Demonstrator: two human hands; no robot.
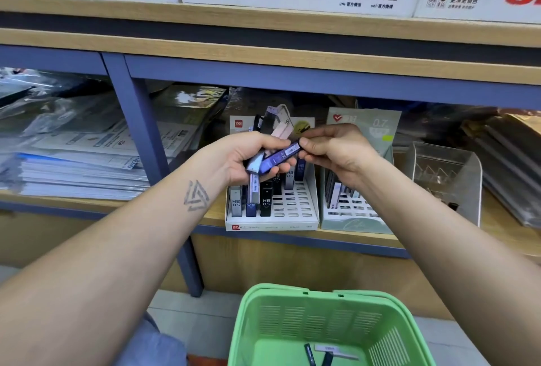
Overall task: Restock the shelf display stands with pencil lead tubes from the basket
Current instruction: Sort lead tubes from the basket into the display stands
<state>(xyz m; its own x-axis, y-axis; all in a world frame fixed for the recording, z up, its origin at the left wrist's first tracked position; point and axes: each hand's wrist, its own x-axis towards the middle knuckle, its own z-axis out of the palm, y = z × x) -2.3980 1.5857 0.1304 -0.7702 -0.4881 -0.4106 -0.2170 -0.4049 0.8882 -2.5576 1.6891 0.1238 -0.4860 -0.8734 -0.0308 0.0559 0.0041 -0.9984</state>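
At 6 o'clock the green basket (328,324) has few tubes left. Above it, the left hand (248,157) clenches a bundle of lead tubes (273,125) as supply, and the right hand (333,149) pinches one dark blue tube (285,155), probably for the white display stand (272,207) at 12 o'clock.

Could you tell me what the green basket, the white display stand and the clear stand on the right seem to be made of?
Green basket: probably moulded plastic, matt, with slotted walls.
White display stand: looks like printed card, with die-cut slots and folded edges.
Clear stand: likely acrylic, transparent and glossy.
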